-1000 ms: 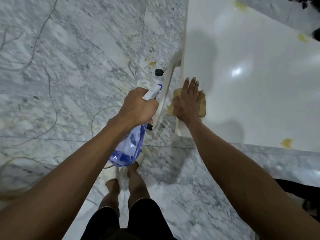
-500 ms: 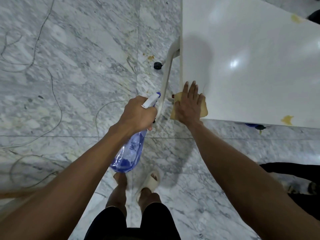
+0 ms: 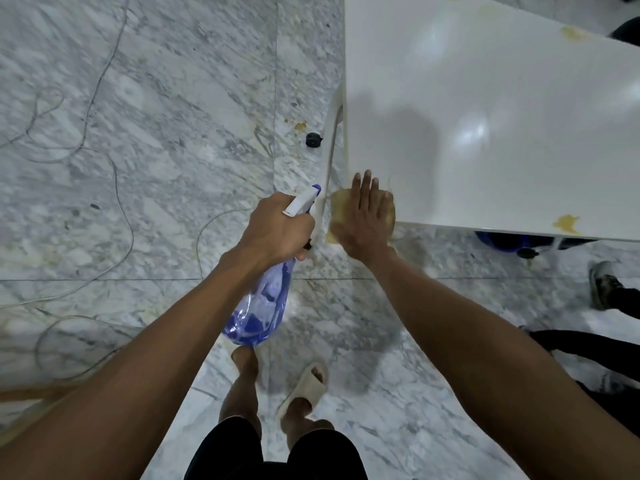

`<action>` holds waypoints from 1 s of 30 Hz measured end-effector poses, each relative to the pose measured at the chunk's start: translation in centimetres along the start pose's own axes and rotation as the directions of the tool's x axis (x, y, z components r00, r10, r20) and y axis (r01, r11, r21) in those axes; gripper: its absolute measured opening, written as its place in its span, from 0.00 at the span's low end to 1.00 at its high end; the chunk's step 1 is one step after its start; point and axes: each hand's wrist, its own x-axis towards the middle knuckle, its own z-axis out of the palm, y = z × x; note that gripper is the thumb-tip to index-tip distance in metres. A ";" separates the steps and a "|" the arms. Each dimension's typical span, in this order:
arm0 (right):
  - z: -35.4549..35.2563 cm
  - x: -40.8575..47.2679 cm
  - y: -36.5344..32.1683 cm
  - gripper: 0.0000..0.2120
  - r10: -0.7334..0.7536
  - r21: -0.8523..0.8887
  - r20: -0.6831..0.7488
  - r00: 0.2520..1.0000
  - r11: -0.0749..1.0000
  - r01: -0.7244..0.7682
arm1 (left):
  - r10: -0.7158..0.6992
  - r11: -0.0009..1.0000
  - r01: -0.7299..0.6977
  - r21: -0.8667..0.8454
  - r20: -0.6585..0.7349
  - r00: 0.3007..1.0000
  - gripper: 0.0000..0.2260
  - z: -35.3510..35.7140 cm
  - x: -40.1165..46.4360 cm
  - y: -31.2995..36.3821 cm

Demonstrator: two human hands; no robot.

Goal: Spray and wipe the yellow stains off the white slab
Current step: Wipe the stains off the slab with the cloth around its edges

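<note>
My right hand (image 3: 365, 216) presses the cloth (image 3: 337, 206) flat-fingered on the slab (image 3: 485, 116) corner; next stain (image 3: 566, 224) lies right along the near edge, left hand (image 3: 277, 230) gripping the spray bottle (image 3: 263, 306).

The right hand (image 3: 363, 216) covers most of the yellowish cloth (image 3: 337, 211), hiding the slab corner beneath. The white slab (image 3: 485, 116) runs off the top and right edges. The left hand (image 3: 277, 230) hides the spray bottle's (image 3: 259, 313) trigger.

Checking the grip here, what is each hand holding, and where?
Left hand grips the spray bottle around its neck. Right hand holds nothing, pressing flat on the cloth.
</note>
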 end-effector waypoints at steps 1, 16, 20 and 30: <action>0.3 -0.8 0.5 0.53 -0.062 -0.037 -0.014 0.998 0.997 0.062 | 0.004 1.000 -0.004 0.006 -0.005 1.000 0.10 0.2 -0.3 0.0; -7.0 -4.2 0.9 0.18 -0.215 0.484 0.229 0.949 0.871 0.081 | 0.012 0.999 -0.011 0.038 -0.025 1.000 0.09 -1.1 -3.6 5.3; -11.1 -4.3 -1.3 0.24 0.104 0.897 0.319 0.942 0.287 -0.336 | 0.075 0.994 -0.072 0.078 -0.029 0.997 0.10 -3.3 -3.4 8.4; -19.1 -1.6 -1.6 0.24 0.103 0.810 0.317 0.943 -0.547 -0.212 | 0.176 0.982 -0.172 0.074 -0.043 0.984 0.10 -5.3 -1.9 16.1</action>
